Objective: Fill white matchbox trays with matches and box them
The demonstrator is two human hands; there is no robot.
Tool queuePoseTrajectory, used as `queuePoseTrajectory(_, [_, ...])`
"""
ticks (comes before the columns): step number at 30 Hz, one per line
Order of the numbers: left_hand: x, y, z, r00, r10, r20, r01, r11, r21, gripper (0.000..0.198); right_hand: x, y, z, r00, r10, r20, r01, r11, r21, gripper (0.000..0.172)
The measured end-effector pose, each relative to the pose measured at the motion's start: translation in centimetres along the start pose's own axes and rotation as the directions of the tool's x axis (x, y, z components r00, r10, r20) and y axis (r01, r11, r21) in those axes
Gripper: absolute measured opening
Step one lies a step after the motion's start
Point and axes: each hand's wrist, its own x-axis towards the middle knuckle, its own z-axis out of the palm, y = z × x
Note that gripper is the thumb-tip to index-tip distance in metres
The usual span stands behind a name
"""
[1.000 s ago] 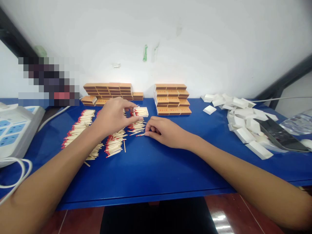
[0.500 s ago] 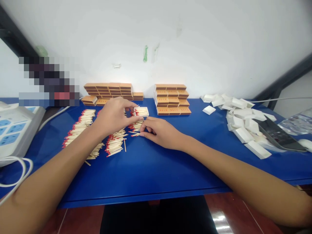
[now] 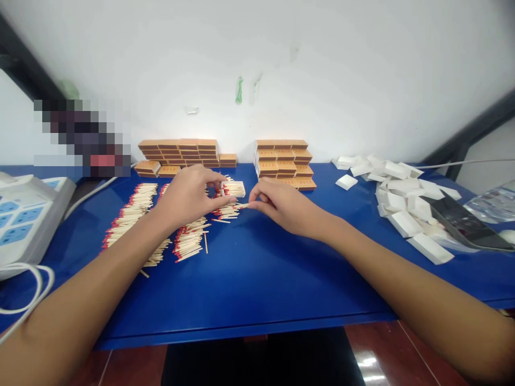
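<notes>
My left hand grips the left end of a white matchbox tray between thumb and fingers. Red-headed matches lie inside that tray. To its right, my right hand pinches a few matches by their plain ends, their heads pointing left. Under and in front of the tray lies a small pile of loose matches. More match piles spread to the left, one at the front and a long one partly covered by my left forearm.
Orange-brown matchboxes are stacked against the wall, one stack at left and one at centre. White empty trays are heaped at right beside a dark phone. A white power strip with cables stands at left.
My right hand has moved right and slightly up from the loose pile, with a few matches now showing in its pinch. My left hand stays on the tray.
</notes>
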Motion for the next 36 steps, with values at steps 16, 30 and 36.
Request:
queuePoseTrajectory(16, [-0.8,3.0,0.6,0.994,0.112,0.017,-0.107,0.979,-0.175,0.034,0.1,0.1,-0.2,0.991,0.055,-0.125,-0.056,0.998,-0.008,0.013])
queuePoseTrajectory(30, [-0.9,3.2,0.7,1.0,0.023,0.014,-0.018,0.962,-0.271,0.035,0.1,0.1,-0.2,0.979,-0.021,-0.202,0.034,0.998,0.059,0.022])
queuePoseTrajectory(36, [-1.0,3.2,0.5,0.998,-0.054,-0.019,0.047,0.958,-0.284,0.037,0.4,0.8,-0.3,0.955,0.232,-0.185,-0.16,0.927,0.339,0.019])
